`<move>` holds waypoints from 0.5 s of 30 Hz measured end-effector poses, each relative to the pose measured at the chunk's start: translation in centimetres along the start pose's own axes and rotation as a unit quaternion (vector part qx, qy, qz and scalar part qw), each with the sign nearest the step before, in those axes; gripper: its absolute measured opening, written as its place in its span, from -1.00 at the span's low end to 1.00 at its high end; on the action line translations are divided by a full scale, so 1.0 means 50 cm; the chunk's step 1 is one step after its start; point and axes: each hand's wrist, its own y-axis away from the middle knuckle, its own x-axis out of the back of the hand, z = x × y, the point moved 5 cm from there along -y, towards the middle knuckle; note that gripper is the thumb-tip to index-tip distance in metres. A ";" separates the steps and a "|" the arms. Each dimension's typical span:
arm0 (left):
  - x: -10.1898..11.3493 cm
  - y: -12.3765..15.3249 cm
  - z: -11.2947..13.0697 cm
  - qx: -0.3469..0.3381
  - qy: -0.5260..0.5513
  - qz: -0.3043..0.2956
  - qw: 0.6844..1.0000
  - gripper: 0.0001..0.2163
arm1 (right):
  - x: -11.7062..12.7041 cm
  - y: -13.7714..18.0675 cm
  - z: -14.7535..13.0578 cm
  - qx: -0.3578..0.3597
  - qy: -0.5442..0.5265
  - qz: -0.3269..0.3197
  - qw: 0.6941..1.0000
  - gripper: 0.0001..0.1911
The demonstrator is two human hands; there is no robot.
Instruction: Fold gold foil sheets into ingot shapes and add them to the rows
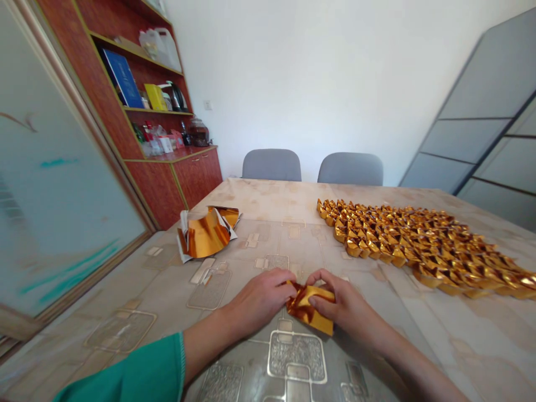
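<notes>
Green sleeve [146,368], lower left, ends partway along the left arm. Workpiece: one gold foil piece [319,322], located between both hands, at or just above the patterned tablecloth [268,209]. Stage, as judged from its shape: partly folded, creased at its left end, incomplete. Right hand [341,298]: narrow grip, thumb on the near face, holding the piece. Left hand [272,290]: fingertips at the left end of the foil; they are partly hidden, so whether they pinch or merely steady it cannot be told. The near right corner projects clear of the grip. To the right, folded foil shapes [397,243] stand in close rows, apparently finished units. To the left, beyond the left hand, curled foil sheets [207,237] lie in a loose pile, apparently unfolded stock.
</notes>
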 end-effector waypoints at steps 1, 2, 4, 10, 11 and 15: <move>0.002 0.002 0.004 -0.005 0.007 0.003 1.000 -0.80 | -0.001 -0.001 0.001 -0.001 -0.007 0.008 1.000 -0.83; 0.005 0.004 0.009 -0.009 0.016 0.002 1.000 -0.82 | -0.002 -0.002 0.001 0.001 -0.010 0.016 1.000 -0.80; 0.009 0.008 0.018 -0.017 0.030 -0.011 0.999 -0.71 | -0.007 -0.001 0.001 0.001 -0.017 0.017 1.000 -0.79; 0.004 0.010 0.010 0.014 0.058 -0.011 0.998 -0.82 | -0.004 0.007 -0.017 -0.012 -0.057 -0.014 0.998 -0.72; 0.003 0.009 0.004 0.019 0.073 -0.005 0.997 -0.83 | 0.006 0.008 -0.021 -0.004 -0.043 -0.014 0.999 -0.68; 0.007 0.009 -0.023 0.040 0.153 0.025 0.987 -0.87 | 0.058 0.011 -0.028 0.050 0.097 0.029 0.994 -0.60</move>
